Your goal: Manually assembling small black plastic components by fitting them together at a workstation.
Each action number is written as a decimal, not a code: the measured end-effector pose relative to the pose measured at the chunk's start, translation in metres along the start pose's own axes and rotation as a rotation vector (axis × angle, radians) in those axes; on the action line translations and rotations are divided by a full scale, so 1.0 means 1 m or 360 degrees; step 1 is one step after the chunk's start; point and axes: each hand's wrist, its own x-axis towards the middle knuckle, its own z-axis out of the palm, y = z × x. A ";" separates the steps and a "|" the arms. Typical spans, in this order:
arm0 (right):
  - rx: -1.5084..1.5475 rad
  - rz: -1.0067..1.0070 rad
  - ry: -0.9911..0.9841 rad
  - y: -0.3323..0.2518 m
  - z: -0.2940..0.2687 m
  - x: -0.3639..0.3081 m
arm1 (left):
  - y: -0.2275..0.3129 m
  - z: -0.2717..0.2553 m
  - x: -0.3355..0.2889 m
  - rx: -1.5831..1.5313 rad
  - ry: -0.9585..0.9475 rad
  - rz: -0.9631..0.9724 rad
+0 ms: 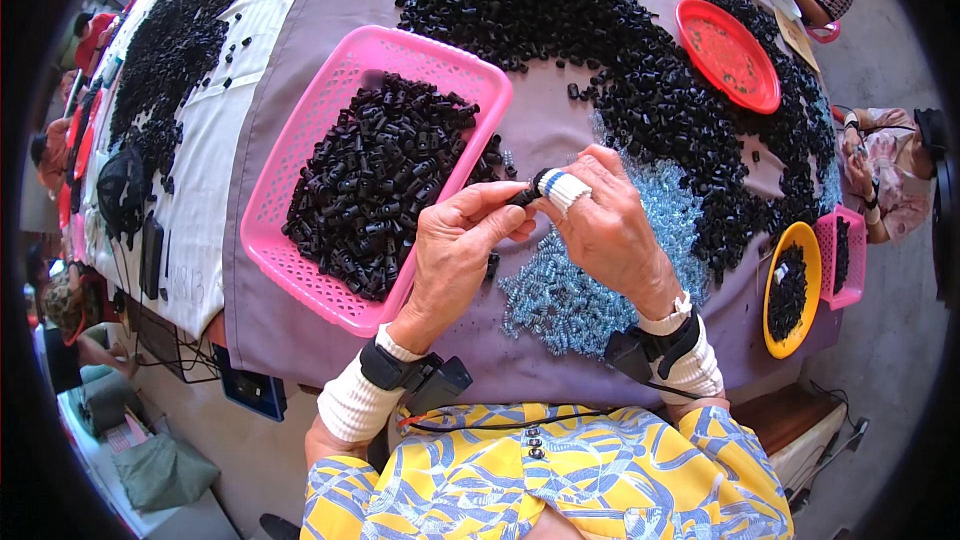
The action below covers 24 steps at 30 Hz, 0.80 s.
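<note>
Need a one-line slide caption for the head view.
Left hand and right hand meet at a small black part near a pink basket and pale-blue pieces.

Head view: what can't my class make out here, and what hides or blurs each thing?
All in the head view:
Black piece: its full shape, covered by the fingers of the left hand and right hand.
Right hand: its fingertips, mostly hidden behind its own back and knuckles.
Pink basket: its floor, under heaped black parts.
Blue bits: their fine detail, too small.
Yellow shirt: the rest, cut off by the lower edge.
</note>
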 end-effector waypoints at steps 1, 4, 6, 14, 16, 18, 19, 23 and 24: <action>-0.0001 0.0003 0.0001 0.000 -0.001 -0.001 | 0.000 0.000 0.000 0.0054 0.0029 -0.0032; -0.0037 0.0042 -0.0127 -0.001 -0.002 -0.002 | -0.002 -0.002 0.000 0.0111 0.0059 -0.0087; -0.0024 0.0092 -0.0204 -0.001 -0.003 -0.003 | -0.004 -0.003 0.000 0.0111 0.0059 -0.0112; -0.0011 0.0085 -0.0322 -0.002 0.000 -0.010 | -0.006 -0.004 0.000 0.0171 0.0033 -0.0188; -0.0015 0.0073 -0.0313 0.001 0.001 -0.011 | -0.007 -0.005 0.000 0.0170 0.0018 -0.0189; 0.0007 0.0017 -0.0266 0.003 0.002 -0.013 | -0.008 -0.004 0.000 0.0168 0.0003 -0.0191; 0.0006 0.0021 -0.0267 0.004 0.003 -0.014 | -0.008 -0.004 0.001 0.0163 0.0005 -0.0200; 0.0043 -0.0013 -0.0235 0.006 0.004 -0.013 | -0.011 -0.001 0.001 0.0207 0.0032 -0.0143; 0.0028 -0.0002 -0.0236 0.005 0.004 -0.012 | -0.011 0.001 0.001 0.0208 0.0031 -0.0143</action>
